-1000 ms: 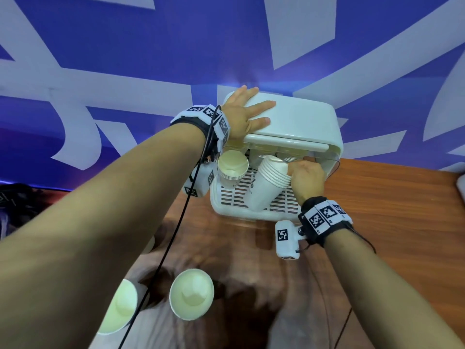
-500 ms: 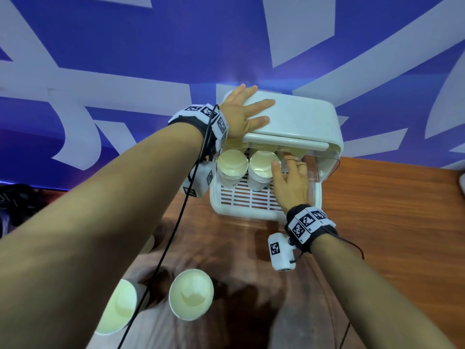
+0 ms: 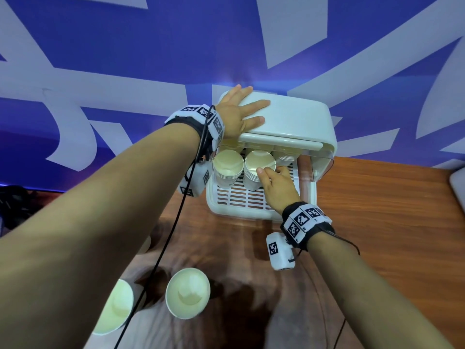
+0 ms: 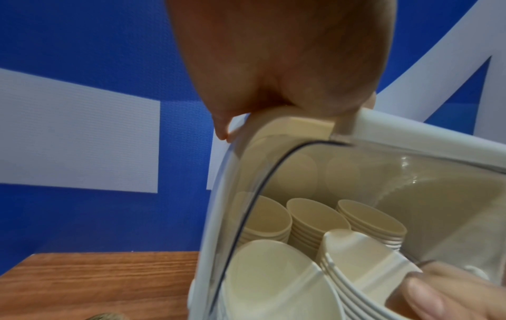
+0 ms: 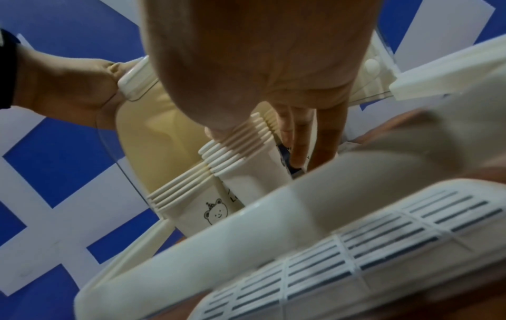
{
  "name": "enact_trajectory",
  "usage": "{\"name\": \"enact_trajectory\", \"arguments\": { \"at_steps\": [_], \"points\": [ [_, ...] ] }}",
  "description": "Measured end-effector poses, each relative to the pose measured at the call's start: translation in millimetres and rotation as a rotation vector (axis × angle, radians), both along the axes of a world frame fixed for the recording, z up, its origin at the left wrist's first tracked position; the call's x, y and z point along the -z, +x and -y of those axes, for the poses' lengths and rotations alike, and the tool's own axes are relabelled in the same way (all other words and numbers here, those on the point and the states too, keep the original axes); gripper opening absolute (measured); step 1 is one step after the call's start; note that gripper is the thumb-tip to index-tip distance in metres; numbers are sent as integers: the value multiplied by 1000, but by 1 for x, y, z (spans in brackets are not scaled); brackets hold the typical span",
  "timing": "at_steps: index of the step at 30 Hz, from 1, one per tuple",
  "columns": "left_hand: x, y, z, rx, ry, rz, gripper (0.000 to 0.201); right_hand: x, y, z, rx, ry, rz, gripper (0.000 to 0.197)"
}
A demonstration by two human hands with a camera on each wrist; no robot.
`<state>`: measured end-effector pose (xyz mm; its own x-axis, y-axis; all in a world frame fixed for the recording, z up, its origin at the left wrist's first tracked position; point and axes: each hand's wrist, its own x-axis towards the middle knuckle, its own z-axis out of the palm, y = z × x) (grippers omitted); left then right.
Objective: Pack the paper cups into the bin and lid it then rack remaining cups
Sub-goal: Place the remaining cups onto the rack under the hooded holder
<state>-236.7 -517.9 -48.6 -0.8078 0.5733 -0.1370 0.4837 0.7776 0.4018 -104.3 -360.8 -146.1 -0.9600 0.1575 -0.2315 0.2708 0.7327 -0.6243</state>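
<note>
I'm seeing my left hand (image 3: 235, 114) lying flat, fingers spread, on the bin (image 3: 261, 207)'s lid (image 3: 289, 117); right hand (image 3: 278, 185) is curling around a cup stack (image 3: 256, 167) inside. Only the right wrist view's showing a bear print (image 5: 216, 211).

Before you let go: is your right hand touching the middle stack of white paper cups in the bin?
Touching. The head view shows the right hand with its thumb on the middle stack of white paper cups.

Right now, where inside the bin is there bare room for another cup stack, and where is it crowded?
Bare slatted floor runs along the bin's front rim, before the two front stacks, left of the right hand. Under the lid, which the left hand holds raised, it is crowded: the back row of stacks fills it.
</note>
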Motion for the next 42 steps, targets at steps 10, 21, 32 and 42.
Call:
{"name": "enact_trajectory", "arguments": {
  "at_steps": [10, 21, 32, 42],
  "points": [
    [4, -3, 0, 8, -1, 1, 53, -4, 7, 23, 159, 152, -547, 39],
    [-5, 11, 0, -59, -70, -97, 51, -29, 30, 60, -394, -75, -450, 22],
    [-35, 72, 22, 11, -189, -406, 35, -48, 75, 100, -821, 246, -49, 37],
    [-36, 99, 66, -172, -176, -138, 43, -52, 95, 110, -872, 318, 160, 31]
  ]
}}
